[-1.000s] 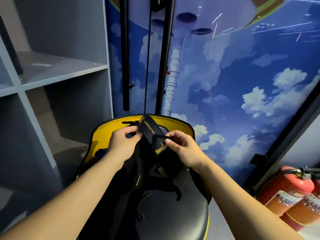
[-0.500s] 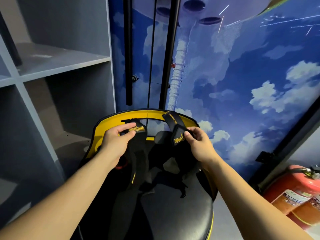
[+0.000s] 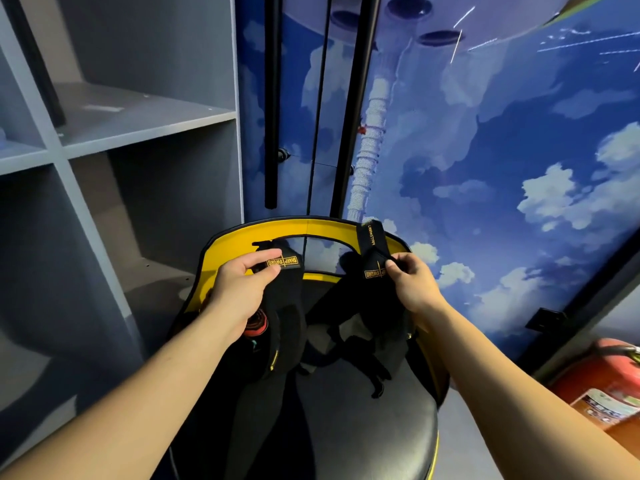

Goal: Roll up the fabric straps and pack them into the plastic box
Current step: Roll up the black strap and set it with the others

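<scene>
Neither black fabric strap looks rolled yet, and no plastic box shows, so nearly all of the task remains. Over the black padded seat (image 3: 363,427), the left hand (image 3: 242,289) pinches the labelled end of the left strap (image 3: 284,306). The right hand (image 3: 412,285) pinches the right strap (image 3: 372,251), whose tip stands up against the yellow seat rim (image 3: 311,226).

"SHARP SWORD", yellow, on left black fabric strap (image 3: 284,262); "LARANSTAR" on right black fabric strap (image 3: 372,237), label partly hidden.
</scene>
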Demonstrator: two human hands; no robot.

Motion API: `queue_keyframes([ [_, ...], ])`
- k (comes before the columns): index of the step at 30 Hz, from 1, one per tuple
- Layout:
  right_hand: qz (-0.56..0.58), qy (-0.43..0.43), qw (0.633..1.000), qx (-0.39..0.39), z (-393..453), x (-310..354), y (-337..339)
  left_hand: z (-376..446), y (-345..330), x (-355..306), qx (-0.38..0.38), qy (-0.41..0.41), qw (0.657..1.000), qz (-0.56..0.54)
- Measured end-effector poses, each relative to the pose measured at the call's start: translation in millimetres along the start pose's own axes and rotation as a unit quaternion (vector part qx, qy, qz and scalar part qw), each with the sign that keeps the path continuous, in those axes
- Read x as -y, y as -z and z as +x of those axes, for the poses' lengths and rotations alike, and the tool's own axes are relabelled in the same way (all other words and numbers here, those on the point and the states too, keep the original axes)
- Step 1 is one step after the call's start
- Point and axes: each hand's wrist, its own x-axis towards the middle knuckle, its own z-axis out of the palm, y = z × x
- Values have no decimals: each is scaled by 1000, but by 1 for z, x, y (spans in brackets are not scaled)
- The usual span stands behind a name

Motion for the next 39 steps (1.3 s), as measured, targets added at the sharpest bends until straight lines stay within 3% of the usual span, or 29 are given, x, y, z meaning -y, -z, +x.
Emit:
queue_keyframes([
  [6, 41, -12, 999, 14, -5, 0, 2, -2, -9, 5, 4, 13, 1000, 15],
  [15, 225, -91, 967, 82, -3, 7, 4, -3, -10, 10, 6, 28, 1000, 12],
  [21, 268, -70, 955, 101, -4, 9, 6, -1, -6, 6, 10, 20, 1000, 12],
  [27, 233, -6, 969, 84, -32, 45, 17, -19, -5, -22, 19, -14, 1000, 9],
  [33, 188, 55, 979, 53, -77, 92, 35, -52, 4, -76, 20, 19, 1000, -3],
  [39, 9, 159, 987, 10, -123, 141, 68, -99, 22, -129, 63, 11, 998, 8],
])
